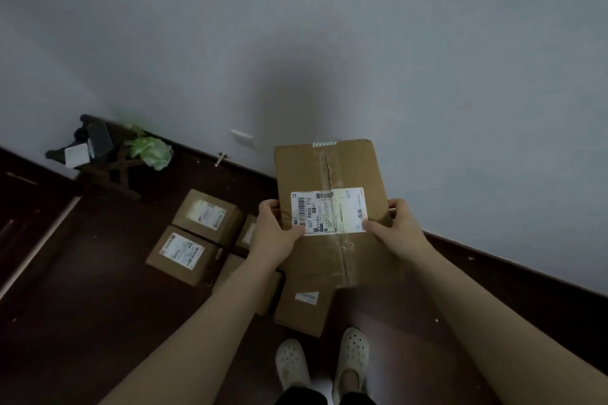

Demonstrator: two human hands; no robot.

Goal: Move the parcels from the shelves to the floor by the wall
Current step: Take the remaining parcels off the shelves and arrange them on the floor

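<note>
A person holds a flat cardboard box (332,168) in the air with both hands, above the dark wooden floor (82,289) and close to the pale wall (329,43). The left hand (274,233) grips the box's left edge, thumb lying on top by the white shipping label (329,212), fingers curled underneath. The right hand (394,227) grips the right edge the same way, thumb touching the label's corner. The box is taped shut along its middle seam, so what is inside cannot be seen.

Below it, several parcels lie on the floor in a loose cluster near the wall. Two labelled boxes lie side by side at the left, the far box (205,215) touching the near box (181,253). A small box (246,233) shows partly behind the left hand. Another sealed box (302,306) lies under the held one, just ahead of the person's white clogs (291,365). All are closed.

In the corner stands a small wooden stool (121,171) with a green bag (149,149) on it.
</note>
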